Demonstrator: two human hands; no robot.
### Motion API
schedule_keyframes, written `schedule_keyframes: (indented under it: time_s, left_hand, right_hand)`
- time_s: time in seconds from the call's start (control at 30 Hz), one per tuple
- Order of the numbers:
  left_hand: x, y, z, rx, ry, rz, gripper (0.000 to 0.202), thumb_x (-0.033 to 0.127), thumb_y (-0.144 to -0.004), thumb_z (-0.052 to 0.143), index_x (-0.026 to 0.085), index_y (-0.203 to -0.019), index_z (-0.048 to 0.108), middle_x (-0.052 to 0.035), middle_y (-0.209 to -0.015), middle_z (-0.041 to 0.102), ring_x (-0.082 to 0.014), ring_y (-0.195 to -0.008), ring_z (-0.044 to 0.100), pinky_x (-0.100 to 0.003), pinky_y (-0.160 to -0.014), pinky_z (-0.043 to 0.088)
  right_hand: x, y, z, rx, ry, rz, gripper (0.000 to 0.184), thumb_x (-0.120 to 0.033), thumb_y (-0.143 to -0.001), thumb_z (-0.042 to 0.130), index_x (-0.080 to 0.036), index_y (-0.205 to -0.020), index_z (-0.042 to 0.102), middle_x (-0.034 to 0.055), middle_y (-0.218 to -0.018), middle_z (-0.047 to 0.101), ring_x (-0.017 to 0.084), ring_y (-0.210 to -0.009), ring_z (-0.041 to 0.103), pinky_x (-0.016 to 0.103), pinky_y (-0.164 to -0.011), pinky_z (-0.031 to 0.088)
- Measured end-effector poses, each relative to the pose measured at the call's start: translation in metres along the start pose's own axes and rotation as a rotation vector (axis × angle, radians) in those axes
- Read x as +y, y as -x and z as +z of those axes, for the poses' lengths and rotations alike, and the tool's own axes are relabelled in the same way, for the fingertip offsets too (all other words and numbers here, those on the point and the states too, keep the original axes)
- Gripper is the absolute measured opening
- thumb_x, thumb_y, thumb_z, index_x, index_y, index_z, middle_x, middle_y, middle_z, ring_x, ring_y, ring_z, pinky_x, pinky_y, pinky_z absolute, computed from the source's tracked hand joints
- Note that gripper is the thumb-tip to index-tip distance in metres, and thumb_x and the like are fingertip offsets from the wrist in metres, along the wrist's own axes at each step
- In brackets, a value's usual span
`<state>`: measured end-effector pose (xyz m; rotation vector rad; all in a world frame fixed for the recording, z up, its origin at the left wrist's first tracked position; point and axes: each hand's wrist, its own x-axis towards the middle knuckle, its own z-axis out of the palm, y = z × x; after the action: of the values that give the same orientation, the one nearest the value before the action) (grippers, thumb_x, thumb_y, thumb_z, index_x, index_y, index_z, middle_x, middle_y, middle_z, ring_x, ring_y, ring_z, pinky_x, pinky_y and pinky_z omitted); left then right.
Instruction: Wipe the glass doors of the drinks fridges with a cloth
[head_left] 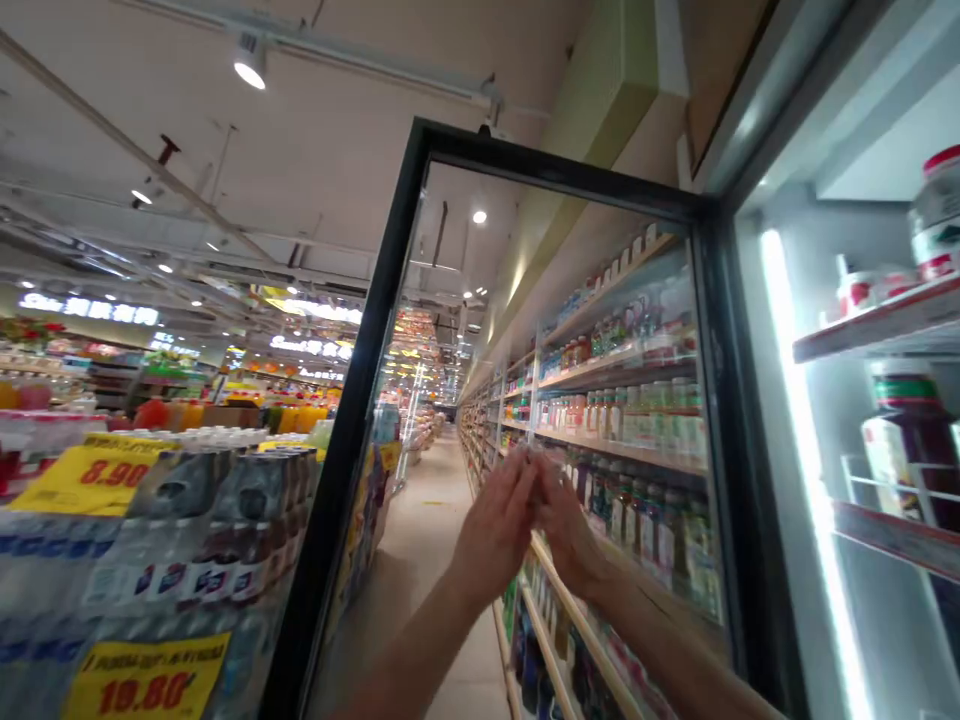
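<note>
My left hand (496, 528) and my right hand (568, 530) are raised side by side in front of me, fingers stretched out and meeting at the tips. Both lie against, or very close to, the glass of an open fridge door (360, 400) with a black frame. Neither hand holds anything. Through the glass I see a shop aisle (435, 520) and long shelves of bottles (622, 420). To the right is the lit fridge interior, with a dark bottle with a green cap (911, 450) on a shelf.
Shrink-wrapped packs of bottles (195, 530) are stacked at the left with yellow price tags (146, 680). A red-lidded jar (937, 210) stands on the fridge's upper white shelf (862, 335). Produce displays and lit signs fill the far left.
</note>
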<state>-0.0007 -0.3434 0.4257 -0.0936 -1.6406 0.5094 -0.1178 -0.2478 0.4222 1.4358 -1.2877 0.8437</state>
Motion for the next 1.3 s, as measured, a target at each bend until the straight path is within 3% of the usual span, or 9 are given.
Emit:
schedule_keyframes:
  time_s: [0.2,0.37,0.47,0.67,0.73,0.9,1.07,1.23,1.3]
  left_hand:
    - [0.0,-0.026,0.033,-0.015,-0.115,0.03,0.047,0.036,-0.09,0.04,0.01,-0.129,0.042,-0.0132,-0.14,0.039,-0.0256,-0.135,0.026,-0.041,-0.106,0.036]
    - [-0.071,-0.07,-0.014,0.111,-0.251,-0.159,0.037,0.025,-0.089,0.04,0.013,-0.123,0.047,-0.0154,-0.142,0.035,-0.0287,-0.136,0.023,-0.047,-0.106,0.031]
    - [-0.073,-0.073,-0.023,0.162,-0.282,-0.299,0.034,0.026,-0.089,0.041,0.015,-0.12,0.051,-0.0151,-0.132,0.045,-0.0305,-0.129,0.034,-0.054,-0.105,0.029]
    - [-0.014,-0.019,0.002,-0.157,-0.082,0.544,0.03,0.026,-0.089,0.043,0.02,-0.116,0.053,-0.0054,-0.123,0.053,-0.0195,-0.121,0.042,-0.039,-0.109,0.028]
    - [-0.029,-0.028,-0.003,-0.172,-0.092,0.556,0.031,0.025,-0.09,0.041,0.021,-0.119,0.051,-0.0039,-0.127,0.052,-0.0198,-0.124,0.04,-0.04,-0.109,0.027]
    - [-0.057,-0.05,-0.014,0.024,-0.214,-0.033,0.035,0.026,-0.091,0.037,0.016,-0.123,0.048,-0.0123,-0.136,0.043,-0.0262,-0.133,0.028,-0.047,-0.108,0.025]
    - [-0.029,-0.016,-0.005,-0.219,-0.065,0.598,0.034,0.035,-0.092,0.038,0.025,-0.122,0.051,-0.0001,-0.134,0.048,-0.0184,-0.13,0.033,-0.034,-0.11,0.026]
    - [-0.06,-0.044,-0.017,-0.024,-0.219,-0.046,0.038,0.027,-0.09,0.04,0.02,-0.127,0.046,-0.0105,-0.142,0.036,-0.028,-0.137,0.02,-0.049,-0.108,0.027]
    - [-0.058,-0.038,-0.017,-0.035,-0.21,-0.028,0.038,0.028,-0.09,0.042,0.02,-0.127,0.047,-0.0105,-0.142,0.036,-0.028,-0.137,0.018,-0.049,-0.108,0.027]
  right_hand:
    - [0.054,0.001,-0.015,0.231,0.282,0.137,0.054,-0.032,-0.094,0.024,-0.028,-0.146,0.01,0.0079,-0.151,0.022,0.027,-0.137,0.023,0.057,-0.106,0.022]
    - [0.065,0.007,-0.014,0.228,0.506,0.02,0.057,-0.028,-0.092,0.031,-0.026,-0.145,0.013,0.0114,-0.149,0.024,0.027,-0.138,0.021,0.055,-0.106,0.022]
    - [0.062,0.007,-0.015,0.248,0.507,0.015,0.056,-0.026,-0.091,0.032,-0.025,-0.145,0.015,0.0118,-0.149,0.026,0.026,-0.138,0.021,0.053,-0.106,0.022]
    - [0.065,0.008,-0.019,0.266,0.44,-0.002,0.053,-0.025,-0.091,0.029,-0.024,-0.144,0.021,0.0108,-0.147,0.031,0.024,-0.137,0.023,0.051,-0.107,0.022]
    - [0.065,0.008,-0.019,0.26,0.423,0.011,0.053,-0.024,-0.091,0.028,-0.024,-0.143,0.023,0.0106,-0.147,0.031,0.024,-0.138,0.023,0.05,-0.107,0.021]
    - [0.06,0.007,-0.019,0.247,0.42,0.064,0.051,-0.024,-0.09,0.031,-0.024,-0.141,0.027,0.0103,-0.146,0.033,0.024,-0.138,0.023,0.05,-0.108,0.02]
    - [0.059,0.007,-0.018,0.252,0.411,0.06,0.05,-0.023,-0.089,0.031,-0.024,-0.139,0.032,0.0096,-0.145,0.034,0.023,-0.137,0.025,0.049,-0.109,0.019]
    - [0.06,0.007,-0.017,0.277,0.411,0.034,0.047,-0.023,-0.09,0.031,-0.022,-0.136,0.037,0.0109,-0.143,0.037,0.023,-0.137,0.025,0.048,-0.109,0.019]
    - [0.06,0.007,-0.018,0.271,0.413,0.042,0.046,-0.024,-0.09,0.03,-0.021,-0.135,0.038,0.0113,-0.143,0.038,0.023,-0.137,0.025,0.048,-0.109,0.019]
